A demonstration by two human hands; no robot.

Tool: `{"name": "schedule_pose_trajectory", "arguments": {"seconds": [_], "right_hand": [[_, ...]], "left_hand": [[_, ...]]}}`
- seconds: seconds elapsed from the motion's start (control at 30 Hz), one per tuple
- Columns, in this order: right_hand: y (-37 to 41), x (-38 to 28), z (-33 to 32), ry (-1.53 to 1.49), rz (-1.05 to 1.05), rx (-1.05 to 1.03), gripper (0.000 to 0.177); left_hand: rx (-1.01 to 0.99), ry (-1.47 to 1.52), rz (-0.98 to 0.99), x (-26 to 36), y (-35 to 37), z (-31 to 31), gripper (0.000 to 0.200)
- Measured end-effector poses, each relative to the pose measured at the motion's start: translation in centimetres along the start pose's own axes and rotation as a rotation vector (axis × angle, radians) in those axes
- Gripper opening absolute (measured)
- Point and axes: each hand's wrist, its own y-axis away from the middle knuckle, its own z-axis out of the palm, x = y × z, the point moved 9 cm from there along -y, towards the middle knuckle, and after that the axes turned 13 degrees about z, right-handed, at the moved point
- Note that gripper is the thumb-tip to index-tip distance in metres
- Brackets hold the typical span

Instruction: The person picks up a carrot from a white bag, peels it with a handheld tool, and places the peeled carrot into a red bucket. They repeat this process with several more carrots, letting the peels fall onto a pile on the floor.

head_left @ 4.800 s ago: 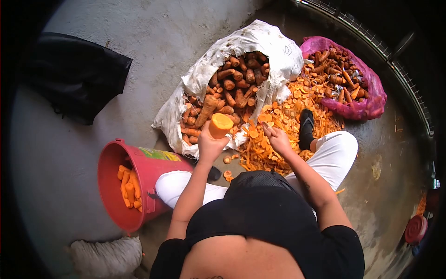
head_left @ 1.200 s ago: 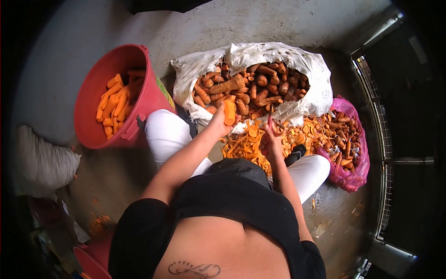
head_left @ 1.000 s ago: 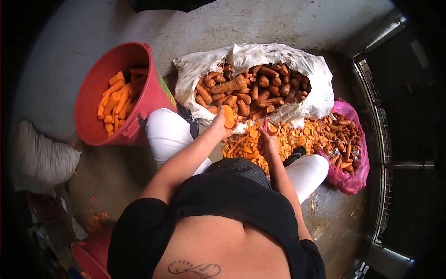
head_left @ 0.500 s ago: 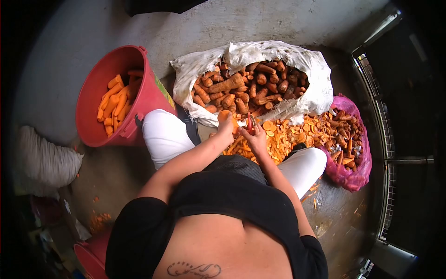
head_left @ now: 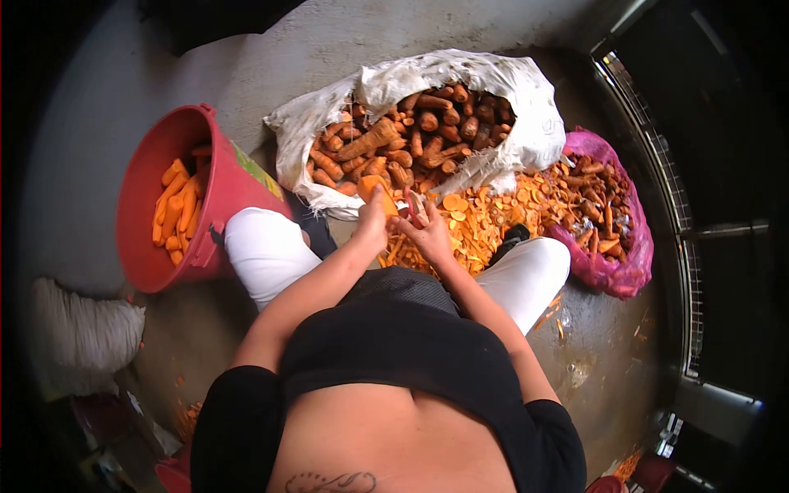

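My left hand (head_left: 375, 217) is closed round a thick peeled carrot (head_left: 374, 187), held upright in front of my lap. Close on its right, my right hand (head_left: 428, 235) grips a red peeler (head_left: 414, 209), whose blade I cannot make out clearly. Both hands are over a heap of orange peelings and slices (head_left: 468, 234). Just beyond them lies a torn white sack (head_left: 538, 123), open at the top and full of unpeeled carrots (head_left: 427, 122).
A red bucket (head_left: 238, 193) with peeled carrots (head_left: 177, 205) stands at the left. On the right is a pink bag (head_left: 637, 246) of carrot pieces. A pale sack (head_left: 86, 329) lies at the far left, and a barred metal frame (head_left: 686, 238) runs along the right.
The view has turned and shifted, so sack and hands appear further left. More of the carrot's side shows in my left hand, and the peeler is tilted differently.
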Motion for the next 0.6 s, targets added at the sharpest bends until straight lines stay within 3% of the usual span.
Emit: {"name": "schedule_pose_trajectory", "arguments": {"seconds": [0.07, 0.13, 0.27, 0.3, 0.33, 0.37, 0.43, 0.5, 0.53, 0.6], "right_hand": [[0.9, -1.4, -0.4, -0.051, 0.049, -0.033, 0.046], [-0.5, 1.6, -0.7, 0.034, 0.029, -0.002, 0.043], [-0.3, 2.5, -2.3, 0.052, 0.087, 0.035, 0.034], [-0.4, 3.0, -2.5, 0.061, 0.147, 0.027, 0.033], [-0.5, 3.5, -2.9, 0.074, 0.208, 0.025, 0.031], [-0.9, 3.8, -3.3, 0.117, 0.16, 0.046, 0.031], [-0.8, 3.0, -3.7, 0.108, 0.148, 0.052, 0.031], [-0.8, 2.2, -3.8, 0.131, 0.145, 0.064, 0.031], [-1.0, 2.2, -3.8, 0.131, 0.143, 0.072, 0.031], [-1.3, 2.3, -4.0, 0.137, 0.142, 0.092, 0.032]], "left_hand": [[0.002, 0.153, 0.113, 2.1, 0.9, 0.5, 0.044], [-0.041, 0.252, 0.194, 5.1, 1.1, -0.3, 0.042], [-0.085, 0.193, 0.697, 17.7, 2.1, -4.8, 0.045], [0.051, 0.186, 0.824, 21.2, 2.5, -7.2, 0.046], [0.098, 0.04, 1.073, 26.1, 5.1, -8.4, 0.05], [0.258, -0.068, 1.181, 30.1, 8.6, -8.9, 0.057], [0.457, -0.188, 1.394, 35.8, 12.1, -12.1, 0.084], [0.717, -0.576, 1.631, 40.8, 13.6, -17.3, 0.092], [0.903, -0.879, 1.56, 41.9, 15.9, -16.7, 0.086], [1.296, -1.435, 0.832, 43.4, 14.8, -20.9, 0.076]]}}
